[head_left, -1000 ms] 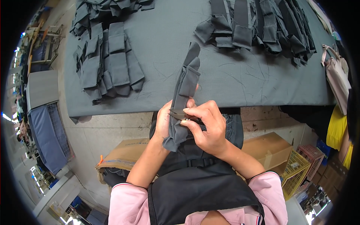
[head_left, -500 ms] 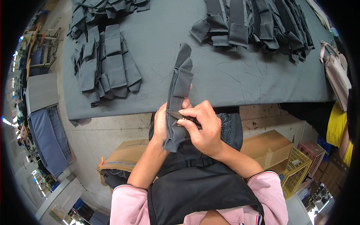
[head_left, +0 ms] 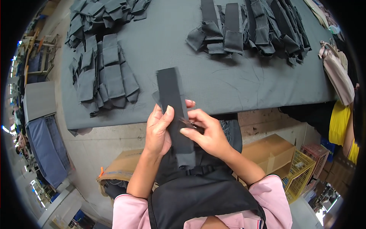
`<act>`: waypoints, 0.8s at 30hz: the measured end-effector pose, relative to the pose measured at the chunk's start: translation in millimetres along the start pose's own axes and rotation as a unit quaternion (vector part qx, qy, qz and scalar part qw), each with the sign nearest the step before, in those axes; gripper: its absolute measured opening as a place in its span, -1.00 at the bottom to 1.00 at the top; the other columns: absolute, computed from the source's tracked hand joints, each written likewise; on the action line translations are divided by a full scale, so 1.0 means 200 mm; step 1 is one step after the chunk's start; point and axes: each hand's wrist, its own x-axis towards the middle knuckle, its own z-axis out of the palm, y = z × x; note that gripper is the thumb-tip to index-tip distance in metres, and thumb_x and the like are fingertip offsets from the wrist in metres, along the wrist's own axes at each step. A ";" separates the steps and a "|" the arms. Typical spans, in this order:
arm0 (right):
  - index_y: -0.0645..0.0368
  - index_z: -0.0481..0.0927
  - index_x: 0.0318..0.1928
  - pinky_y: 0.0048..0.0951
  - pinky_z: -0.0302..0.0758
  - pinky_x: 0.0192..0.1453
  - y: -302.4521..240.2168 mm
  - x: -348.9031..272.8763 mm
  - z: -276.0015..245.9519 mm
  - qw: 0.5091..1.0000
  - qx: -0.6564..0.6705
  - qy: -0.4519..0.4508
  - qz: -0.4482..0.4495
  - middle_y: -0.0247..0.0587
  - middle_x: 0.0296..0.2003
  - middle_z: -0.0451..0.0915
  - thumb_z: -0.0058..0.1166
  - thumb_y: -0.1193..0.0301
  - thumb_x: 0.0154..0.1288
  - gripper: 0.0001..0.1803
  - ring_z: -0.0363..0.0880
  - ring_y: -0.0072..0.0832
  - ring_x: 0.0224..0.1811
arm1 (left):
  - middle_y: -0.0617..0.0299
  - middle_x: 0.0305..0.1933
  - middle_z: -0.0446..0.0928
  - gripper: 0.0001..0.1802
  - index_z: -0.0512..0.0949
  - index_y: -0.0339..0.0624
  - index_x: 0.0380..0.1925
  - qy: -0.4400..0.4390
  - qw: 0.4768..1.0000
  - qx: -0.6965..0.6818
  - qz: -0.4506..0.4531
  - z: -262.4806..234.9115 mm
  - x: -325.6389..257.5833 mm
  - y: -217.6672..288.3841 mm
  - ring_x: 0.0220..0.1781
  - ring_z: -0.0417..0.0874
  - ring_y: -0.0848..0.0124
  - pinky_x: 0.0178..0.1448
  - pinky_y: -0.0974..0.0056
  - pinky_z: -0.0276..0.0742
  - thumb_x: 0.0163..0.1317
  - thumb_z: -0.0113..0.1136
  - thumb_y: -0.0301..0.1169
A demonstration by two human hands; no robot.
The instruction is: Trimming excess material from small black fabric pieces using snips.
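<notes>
A long dark grey fabric strip [head_left: 170, 87] is held upright over my lap, just off the table's near edge, its flat side showing. My left hand [head_left: 157, 128] is closed on its left edge, thumb on top. In my right hand [head_left: 207, 133] is a small dark pair of thread snips [head_left: 188, 124], partly hidden by the fingers and blurred. Their tip lies at the strip's right edge. The strip's lower end hangs over a black apron [head_left: 206, 194]. I cannot tell whether the snips touch a thread.
Grey cloth covers the table [head_left: 152, 42]. Stacks of grey strips lie at left [head_left: 105, 76], far left [head_left: 103, 13] and far right [head_left: 248, 30], with loose threads between. Cardboard boxes [head_left: 270, 150], yellow crates [head_left: 299, 171] and a pale pink bag [head_left: 337, 74] are around.
The strip has been turned from its folded, pocketed side to its flat side. My left thumb has come onto its front, and the snips have shifted to its right edge.
</notes>
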 end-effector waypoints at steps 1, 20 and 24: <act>0.23 0.47 -0.08 -0.61 0.48 -0.23 -0.05 -0.03 -0.01 0.995 -0.068 0.062 -0.044 -0.26 -0.27 0.50 0.23 0.55 0.09 -0.64 0.53 -0.61 -0.33 | -0.07 -0.01 0.48 -0.70 0.30 -0.28 -0.02 0.029 0.999 0.007 0.024 0.02 0.00 -0.01 -0.03 0.59 0.19 0.03 0.12 0.58 0.39 -0.08 -0.30; 0.13 0.61 -0.24 -0.45 0.25 -0.52 -0.06 0.08 -0.17 0.841 -0.435 0.164 -0.276 -0.34 -0.51 0.44 0.28 0.54 -0.12 -0.68 0.37 -0.43 -0.61 | -0.04 -0.23 0.53 -0.69 0.23 -0.27 0.03 0.030 0.997 0.030 -0.061 0.02 -0.03 0.02 -0.41 0.64 0.27 -0.34 0.22 0.65 0.41 -0.12 -0.31; 0.14 0.61 -0.25 -0.45 0.27 -0.53 -0.08 0.07 -0.16 0.846 -0.409 0.185 -0.288 -0.32 -0.51 0.43 0.28 0.55 -0.11 -0.69 0.39 -0.43 -0.60 | -0.04 -0.22 0.53 -0.69 0.23 -0.27 0.03 0.029 0.997 0.042 -0.060 0.02 -0.03 0.03 -0.42 0.64 0.28 -0.35 0.24 0.65 0.40 -0.11 -0.31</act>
